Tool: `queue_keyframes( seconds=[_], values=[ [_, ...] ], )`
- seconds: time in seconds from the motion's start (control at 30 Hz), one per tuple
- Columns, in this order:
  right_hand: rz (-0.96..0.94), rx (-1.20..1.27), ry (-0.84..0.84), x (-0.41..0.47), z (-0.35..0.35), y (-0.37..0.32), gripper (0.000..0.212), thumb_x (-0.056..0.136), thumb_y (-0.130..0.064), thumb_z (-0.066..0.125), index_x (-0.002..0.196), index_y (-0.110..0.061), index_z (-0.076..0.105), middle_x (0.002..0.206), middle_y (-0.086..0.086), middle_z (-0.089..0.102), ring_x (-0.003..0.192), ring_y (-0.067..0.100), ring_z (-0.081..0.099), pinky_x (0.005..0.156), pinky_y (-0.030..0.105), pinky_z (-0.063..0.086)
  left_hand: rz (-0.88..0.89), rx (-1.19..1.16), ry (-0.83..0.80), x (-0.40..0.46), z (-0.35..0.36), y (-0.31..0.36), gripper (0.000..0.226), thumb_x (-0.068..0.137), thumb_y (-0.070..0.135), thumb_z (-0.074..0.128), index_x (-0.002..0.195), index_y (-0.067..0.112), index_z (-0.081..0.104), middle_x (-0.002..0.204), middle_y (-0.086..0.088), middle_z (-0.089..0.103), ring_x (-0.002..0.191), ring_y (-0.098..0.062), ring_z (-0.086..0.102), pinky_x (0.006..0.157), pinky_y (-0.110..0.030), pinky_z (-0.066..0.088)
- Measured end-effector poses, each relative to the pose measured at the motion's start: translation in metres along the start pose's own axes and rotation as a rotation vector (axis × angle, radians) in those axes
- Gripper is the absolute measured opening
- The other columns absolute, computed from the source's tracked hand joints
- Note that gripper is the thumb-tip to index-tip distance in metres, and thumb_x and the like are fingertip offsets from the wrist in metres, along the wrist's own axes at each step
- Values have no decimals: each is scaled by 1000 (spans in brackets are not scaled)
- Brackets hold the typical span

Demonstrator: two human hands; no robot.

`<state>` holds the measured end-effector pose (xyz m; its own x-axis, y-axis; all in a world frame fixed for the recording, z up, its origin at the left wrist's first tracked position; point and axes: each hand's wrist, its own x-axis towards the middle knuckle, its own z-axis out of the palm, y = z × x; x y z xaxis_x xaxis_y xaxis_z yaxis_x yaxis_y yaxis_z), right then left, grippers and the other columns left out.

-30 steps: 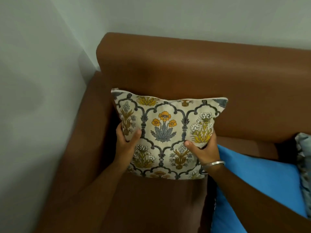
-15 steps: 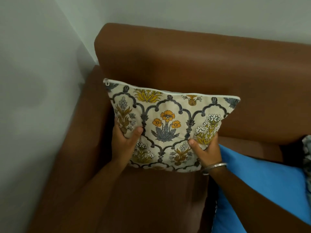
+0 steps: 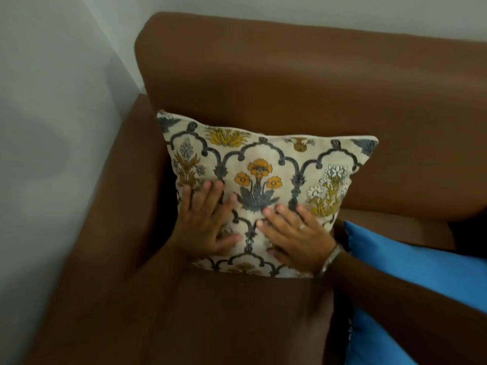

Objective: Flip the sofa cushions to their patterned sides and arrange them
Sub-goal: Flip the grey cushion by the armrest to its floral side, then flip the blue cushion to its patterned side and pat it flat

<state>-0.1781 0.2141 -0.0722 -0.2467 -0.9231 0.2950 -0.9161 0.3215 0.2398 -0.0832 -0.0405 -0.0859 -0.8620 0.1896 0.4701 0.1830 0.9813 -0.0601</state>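
A cream cushion (image 3: 266, 164) with orange, yellow and grey flowers stands patterned side out in the left corner of the brown sofa (image 3: 290, 83), leaning on the backrest. My left hand (image 3: 204, 221) lies flat on its lower left face, fingers spread. Flat on the lower right face is my right hand (image 3: 293, 237), with a ring and a metal bangle at the wrist. Neither hand grips the fabric. A plain blue cushion (image 3: 411, 270) lies on the seat to the right, partly under my right forearm.
The sofa's left armrest (image 3: 105, 233) runs beside a pale wall (image 3: 39, 127) close on the left. Another wall stands behind the backrest. The brown seat (image 3: 224, 317) shows in front of the patterned cushion.
Both hands let go of the cushion's lower sides and now press flat on its front. The cushion has settled back against the backrest in the corner.
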Motion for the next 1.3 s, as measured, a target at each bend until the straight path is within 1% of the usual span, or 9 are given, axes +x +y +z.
queue_keyframes(
  seconds=[0.2, 0.3, 0.43, 0.63, 0.77, 0.9, 1.03, 1.17, 1.3],
  values=[
    [128, -146, -101, 19, 0, 90, 95, 81, -82, 28, 155, -23, 23, 164, 10, 17, 151, 30, 12, 120, 53, 4, -58, 13, -90, 62, -5, -65, 100, 86, 82, 34, 161, 20, 13, 165, -24, 18, 155, -37, 12, 123, -61, 9],
    [290, -123, -210, 21, -25, 110, 97, 81, -83, 28, 156, -21, 22, 163, 15, 18, 149, 38, 18, 119, 59, 8, -148, -27, -236, 66, -31, -68, 95, 88, 80, 29, 159, 18, 22, 166, -22, 20, 153, -40, 20, 121, -62, 18],
    [284, -26, -330, 27, -52, 109, 91, 87, -78, 22, 156, -19, 19, 160, 18, 25, 146, 40, 26, 118, 60, 15, -257, -57, -379, 83, -58, -45, 95, 89, 80, 23, 160, 16, 22, 167, -22, 17, 154, -40, 16, 123, -59, 11],
    [547, 179, -285, -38, -93, 100, 78, 92, -64, 32, 154, -17, 24, 160, 17, 27, 147, 39, 25, 114, 60, 21, -367, -105, -254, 100, -76, 70, 78, 97, 55, 46, 159, 12, 26, 165, -22, 24, 154, -40, 19, 123, -58, 14],
    [858, 391, -367, -170, -111, 99, 77, 89, -57, 36, 148, -8, 39, 154, 22, 37, 142, 45, 33, 109, 61, 28, -417, -367, -405, 64, -73, 202, 71, 93, 45, 54, 151, 6, 41, 156, -20, 44, 144, -38, 42, 116, -55, 36],
    [1142, 578, -527, -306, -112, 103, 75, 92, -48, 49, 147, 2, 35, 150, 30, 39, 137, 48, 37, 111, 56, 32, -782, -677, -546, 22, -63, 309, 75, 95, 43, 62, 154, 5, 35, 155, -5, 36, 143, -10, 28, 120, -15, 12],
    [1401, 762, -603, -379, -108, 93, 81, 91, -37, 62, 150, 3, 24, 154, 27, 34, 142, 40, 33, 116, 48, 26, -1306, -1147, -743, 9, -34, 368, 77, 95, 47, 61, 158, 18, 26, 161, 2, 34, 148, -22, 36, 122, -46, 29],
    [1561, 795, -618, -412, -110, 64, 89, 80, -62, 61, 142, -1, 41, 140, 25, 51, 128, 42, 49, 105, 53, 41, -1330, -1158, -806, -2, -12, 390, 73, 96, 56, 50, 157, 20, 32, 160, 3, 40, 148, -19, 36, 124, -46, 25],
    [1734, 1007, -622, -408, -108, 63, 95, 63, -77, 62, 126, -7, 55, 128, 15, 63, 115, 35, 60, 96, 43, 49, -1338, -1132, -831, 0, -10, 390, 77, 94, 62, 43, 157, 18, 32, 162, -1, 37, 151, -20, 32, 126, -44, 19]
  ],
)
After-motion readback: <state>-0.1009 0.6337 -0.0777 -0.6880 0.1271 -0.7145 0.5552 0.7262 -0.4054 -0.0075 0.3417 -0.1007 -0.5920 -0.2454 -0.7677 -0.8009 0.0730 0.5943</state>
